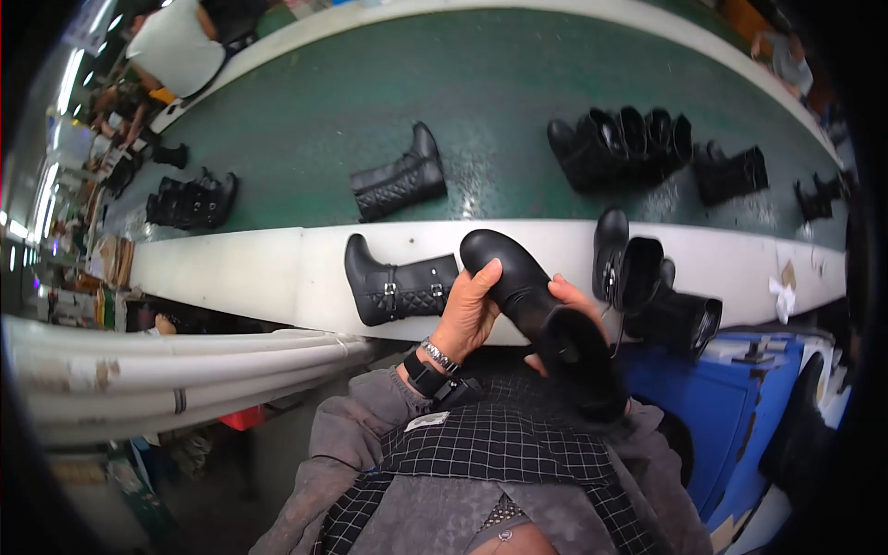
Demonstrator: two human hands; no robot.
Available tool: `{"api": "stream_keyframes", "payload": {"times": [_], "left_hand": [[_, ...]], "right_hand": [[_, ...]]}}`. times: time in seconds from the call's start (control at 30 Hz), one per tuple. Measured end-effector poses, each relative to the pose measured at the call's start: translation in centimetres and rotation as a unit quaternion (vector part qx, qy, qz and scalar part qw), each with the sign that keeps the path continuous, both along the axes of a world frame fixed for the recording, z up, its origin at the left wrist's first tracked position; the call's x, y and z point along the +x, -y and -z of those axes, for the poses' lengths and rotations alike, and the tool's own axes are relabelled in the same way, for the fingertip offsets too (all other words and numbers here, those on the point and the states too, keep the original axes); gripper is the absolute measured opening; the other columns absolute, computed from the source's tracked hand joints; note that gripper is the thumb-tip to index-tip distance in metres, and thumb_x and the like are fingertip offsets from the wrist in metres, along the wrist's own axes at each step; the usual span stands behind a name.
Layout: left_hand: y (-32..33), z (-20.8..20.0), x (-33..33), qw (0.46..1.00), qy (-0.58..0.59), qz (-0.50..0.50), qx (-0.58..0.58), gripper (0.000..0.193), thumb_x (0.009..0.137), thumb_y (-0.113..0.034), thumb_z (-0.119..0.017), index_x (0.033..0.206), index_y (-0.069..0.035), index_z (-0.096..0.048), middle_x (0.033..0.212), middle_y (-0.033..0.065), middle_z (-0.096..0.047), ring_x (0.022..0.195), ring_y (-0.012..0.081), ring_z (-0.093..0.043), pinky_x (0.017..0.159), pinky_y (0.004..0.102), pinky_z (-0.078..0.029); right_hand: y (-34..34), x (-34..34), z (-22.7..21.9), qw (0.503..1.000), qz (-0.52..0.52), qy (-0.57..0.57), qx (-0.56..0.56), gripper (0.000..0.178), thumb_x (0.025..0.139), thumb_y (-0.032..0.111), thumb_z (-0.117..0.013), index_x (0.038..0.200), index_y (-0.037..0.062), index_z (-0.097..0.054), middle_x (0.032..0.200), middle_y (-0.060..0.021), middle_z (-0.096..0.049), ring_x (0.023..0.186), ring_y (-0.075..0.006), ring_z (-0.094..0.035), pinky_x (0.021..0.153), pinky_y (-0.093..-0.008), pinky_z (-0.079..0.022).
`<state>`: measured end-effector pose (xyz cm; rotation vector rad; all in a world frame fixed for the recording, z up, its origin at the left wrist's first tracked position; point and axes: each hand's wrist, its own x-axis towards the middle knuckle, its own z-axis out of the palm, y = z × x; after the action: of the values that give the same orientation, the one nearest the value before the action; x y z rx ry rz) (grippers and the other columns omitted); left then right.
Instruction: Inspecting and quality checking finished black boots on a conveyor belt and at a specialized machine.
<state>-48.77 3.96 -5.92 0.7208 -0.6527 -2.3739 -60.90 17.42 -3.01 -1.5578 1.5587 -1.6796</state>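
Between my two hands is a black boot (527,287), held above the near white ledge, its toe pointing away from me and its open shaft tilted toward my body. My left hand (470,314) grips the foot part, with the thumb lying on top near the toe. On the other side, my right hand (581,302) is wrapped round the boot near the ankle; its lower part is hidden behind the shaft. Just left of my left hand, a black boot with quilting and buckles (398,287) lies on its side on the white ledge. Two more black boots (638,268) stand and lie right of my right hand.
Past the ledge (231,268) runs a green surface (499,83) bearing several black boots: one quilted boot (402,176), a group (620,148) at right, another group (192,199) at left. A blue cabinet (694,416) stands right, white pipes (185,370) left. People sit across the line.
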Motion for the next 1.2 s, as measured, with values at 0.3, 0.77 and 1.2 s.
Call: {"api": "stream_keyframes", "payload": {"times": [0.3,0.77,1.2], "left_hand": [[3.7,-5.7,2.5,0.944,0.011,-0.089,-0.317,0.049,0.073,-0.008,-0.076,0.114,-0.001,-0.049,0.105,0.0055,-0.06,0.099,0.0139,-0.057,0.089,0.0296,-0.045],[7.9,-5.8,2.6,0.947,-0.037,-0.016,-0.32,0.051,0.067,-0.014,-0.075,0.11,0.001,-0.053,0.112,0.0139,-0.059,0.104,0.0211,-0.057,0.094,0.0333,-0.043],[10.0,-2.7,3.2,0.972,-0.115,0.01,-0.203,0.05,0.064,-0.021,-0.073,0.105,-0.002,-0.051,0.108,0.0131,-0.054,0.104,0.0223,-0.051,0.096,0.0339,-0.038]], "right_hand": [[5.1,-1.3,4.3,0.988,-0.057,-0.14,-0.016,0.082,0.067,0.01,-0.076,0.138,0.0072,-0.035,0.142,-0.0221,-0.035,0.125,-0.0389,-0.041,0.103,-0.043,-0.035],[10.0,-3.8,2.8,0.937,-0.203,0.273,0.078,0.068,0.064,0.025,-0.062,0.124,-0.005,-0.048,0.133,-0.02,-0.046,0.128,-0.0288,-0.041,0.112,-0.0393,-0.021],[16.7,-1.6,-1.1,0.887,-0.3,0.23,0.264,0.073,0.06,0.026,-0.079,0.122,-0.0011,-0.051,0.111,-0.0121,-0.057,0.104,-0.0197,-0.054,0.09,-0.031,-0.042]]}}
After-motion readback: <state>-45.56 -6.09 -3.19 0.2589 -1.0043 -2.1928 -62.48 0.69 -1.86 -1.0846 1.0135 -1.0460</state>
